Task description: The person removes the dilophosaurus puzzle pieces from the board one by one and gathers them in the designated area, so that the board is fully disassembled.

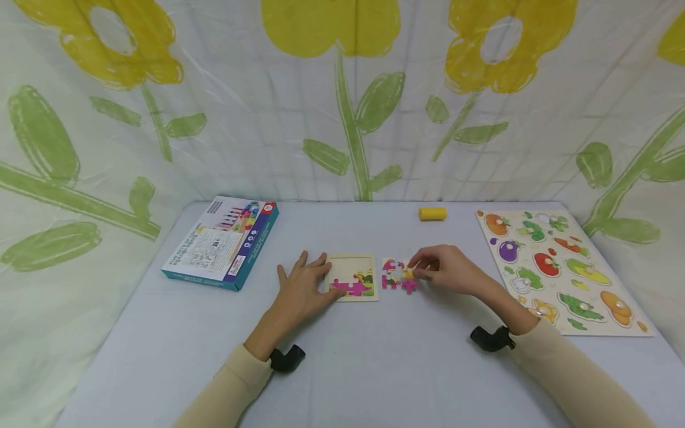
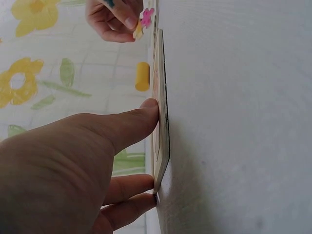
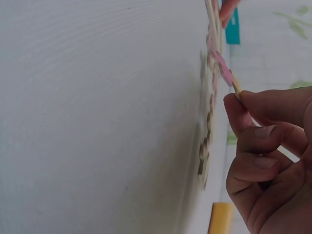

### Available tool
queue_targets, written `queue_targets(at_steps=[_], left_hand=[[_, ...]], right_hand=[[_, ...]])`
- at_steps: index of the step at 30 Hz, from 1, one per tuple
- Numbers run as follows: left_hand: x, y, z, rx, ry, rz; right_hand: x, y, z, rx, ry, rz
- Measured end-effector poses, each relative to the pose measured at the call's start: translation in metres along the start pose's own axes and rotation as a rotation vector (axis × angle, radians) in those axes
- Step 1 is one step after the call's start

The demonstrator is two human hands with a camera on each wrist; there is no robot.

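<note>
R hand [image 1: 443, 268] grip: pinching pink-yellow pc. [image 3: 224, 69] by its yellow end, just R of tray [image 1: 376, 278], prob. so the rest shows. L hand [image 1: 302, 286]: fingers spread, touching tray, prob. to steady it. Loose pcs. [image 1: 386, 282] beside tray, prob. for short reach.

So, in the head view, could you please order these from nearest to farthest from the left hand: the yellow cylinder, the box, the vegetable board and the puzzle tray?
1. Puzzle tray: touching the left hand, at its right.
2. Box: just to its left.
3. Yellow cylinder: to the right, toward the back.
4. Vegetable board: far right.
</note>
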State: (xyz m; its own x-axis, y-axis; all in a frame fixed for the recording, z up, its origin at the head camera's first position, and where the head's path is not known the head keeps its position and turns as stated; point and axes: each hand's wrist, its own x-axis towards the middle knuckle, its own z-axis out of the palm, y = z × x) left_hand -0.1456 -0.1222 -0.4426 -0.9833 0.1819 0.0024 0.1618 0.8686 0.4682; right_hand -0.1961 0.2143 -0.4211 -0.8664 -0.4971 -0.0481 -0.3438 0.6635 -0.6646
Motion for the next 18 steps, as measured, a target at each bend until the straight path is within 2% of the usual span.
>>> queue_targets(at_steps=[8,18], left_hand=[[-0.0002,0.0001,0.0003,0.006,-0.004,-0.003],[-0.0011,0.0005,-0.0012,0.007,-0.009,-0.007]], right_hand=[[-0.0026,0.0071,0.0049,-0.057,0.003,-0.004],[-0.0022,0.0025,0.0088,-0.084,0.009,-0.026]])
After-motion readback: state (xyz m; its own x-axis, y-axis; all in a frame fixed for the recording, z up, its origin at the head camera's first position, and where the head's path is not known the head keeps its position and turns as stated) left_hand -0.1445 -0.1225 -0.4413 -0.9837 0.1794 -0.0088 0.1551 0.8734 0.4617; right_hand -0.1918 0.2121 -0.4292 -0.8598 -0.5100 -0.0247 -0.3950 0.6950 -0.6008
